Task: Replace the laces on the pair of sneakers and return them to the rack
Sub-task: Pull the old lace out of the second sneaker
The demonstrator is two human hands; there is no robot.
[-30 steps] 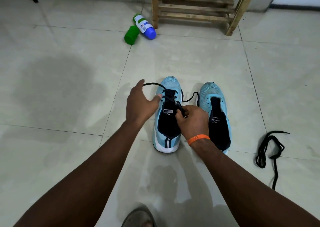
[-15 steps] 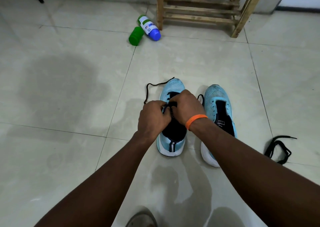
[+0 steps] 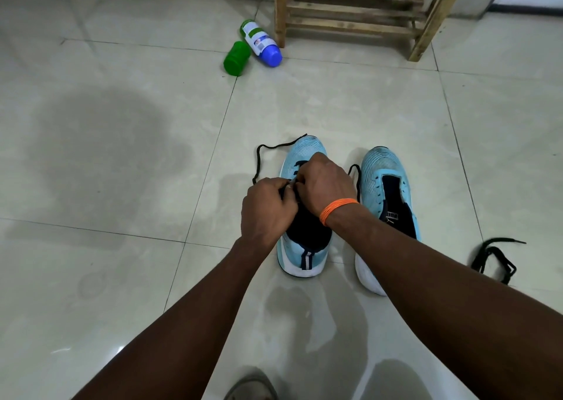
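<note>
Half-laced sneaker (image 3: 304,152) and unlaced sneaker (image 3: 380,171) stand side by side on floor (image 3: 122,247), well in front of wooden rack (image 3: 350,12), toes toward it. Both curled, left hand (image 3: 268,207) and right hand (image 3: 326,180) pinch black lace (image 3: 268,147) over first sneaker's eyelets. A spare lace (image 3: 493,259) lies farther from rack. Two bottles (image 3: 262,43) by rack's leg.

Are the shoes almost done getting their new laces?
Not yet. The left hand and right hand pinch the black lace on the first sneaker, threaded only near the toe. The other sneaker has bare eyelets; a loose lace lies nearby. Both must then go on the wooden rack.
</note>
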